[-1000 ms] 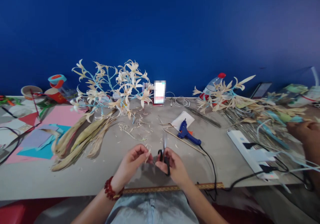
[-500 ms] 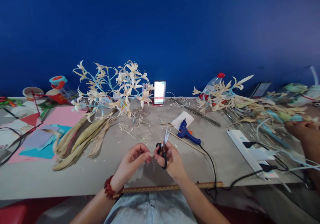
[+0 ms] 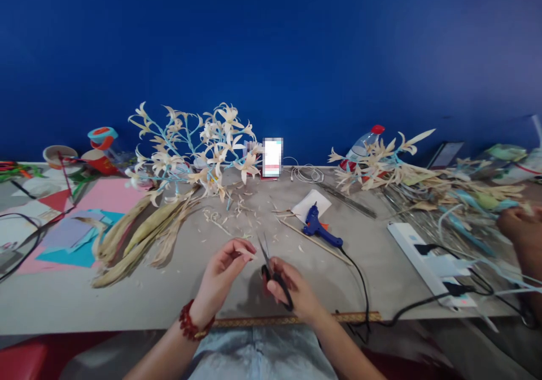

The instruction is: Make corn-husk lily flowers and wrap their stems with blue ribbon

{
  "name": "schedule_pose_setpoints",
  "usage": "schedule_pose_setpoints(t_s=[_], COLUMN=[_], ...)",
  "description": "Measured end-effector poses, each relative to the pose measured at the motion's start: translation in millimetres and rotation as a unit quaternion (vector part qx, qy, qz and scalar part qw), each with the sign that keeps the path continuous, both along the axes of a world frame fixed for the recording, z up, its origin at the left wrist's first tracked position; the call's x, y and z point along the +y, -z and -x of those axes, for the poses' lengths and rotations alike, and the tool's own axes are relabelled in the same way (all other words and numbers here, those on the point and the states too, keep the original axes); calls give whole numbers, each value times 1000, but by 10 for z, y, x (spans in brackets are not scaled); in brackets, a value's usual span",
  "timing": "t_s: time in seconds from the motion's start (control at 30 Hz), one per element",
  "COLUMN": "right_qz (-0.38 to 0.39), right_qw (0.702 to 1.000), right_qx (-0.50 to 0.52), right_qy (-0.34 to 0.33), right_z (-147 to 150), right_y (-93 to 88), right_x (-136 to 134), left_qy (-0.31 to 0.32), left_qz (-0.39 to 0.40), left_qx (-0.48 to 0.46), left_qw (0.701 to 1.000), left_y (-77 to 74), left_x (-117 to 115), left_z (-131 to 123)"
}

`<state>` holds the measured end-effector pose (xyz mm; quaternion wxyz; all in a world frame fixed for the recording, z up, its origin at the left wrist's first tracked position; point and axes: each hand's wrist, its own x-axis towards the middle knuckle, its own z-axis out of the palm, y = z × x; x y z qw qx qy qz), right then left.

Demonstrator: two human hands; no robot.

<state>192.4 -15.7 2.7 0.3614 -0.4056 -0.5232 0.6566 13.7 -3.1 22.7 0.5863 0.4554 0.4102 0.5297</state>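
Between the fingertips of my left hand (image 3: 228,267) is pinched a small pale piece of husk (image 3: 247,252). My right hand (image 3: 292,289) holds black-handled scissors (image 3: 275,281) by the loops, blades pointing away from me and slightly parted. The blade tips stand just right of the husk piece, apart from it. Pale trimmings (image 3: 218,222) lie scattered on the table beyond my hands. To the left rests a bundle of dried corn husks (image 3: 139,244). Behind it stand pale husk flowers (image 3: 212,148) on light blue stems.
A blue glue gun (image 3: 317,227) lies on white paper, its black cord running to the front edge. A white power strip (image 3: 427,267) with plugs sits at right, near a co-worker's hand (image 3: 516,227). Coloured paper (image 3: 71,244) covers the left side. A lit phone (image 3: 272,157) stands behind.
My right hand has turned the scissors and drawn them back from my left fingers. Earlier both hands met at the husk piece; now only my left hand holds it.
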Motion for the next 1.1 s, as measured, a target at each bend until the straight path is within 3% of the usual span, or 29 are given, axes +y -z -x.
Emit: schedule_pose_setpoints(t_s=[0.17, 0.6, 1.1], right_qz=[39, 81, 75], right_qw=[997, 994, 994], right_qx=[-16, -29, -50], right_qy=[-65, -61, -54], right_z=[-79, -89, -112], right_y=[-9, 88, 137], right_x=[-87, -85, -83], left_qy=[36, 74, 80], left_qz=[14, 27, 29], left_qx=[-27, -34, -24], left_qw=[999, 996, 996], left_y=[-24, -66, -112], left_x=[54, 83, 71], left_z=[67, 98, 119])
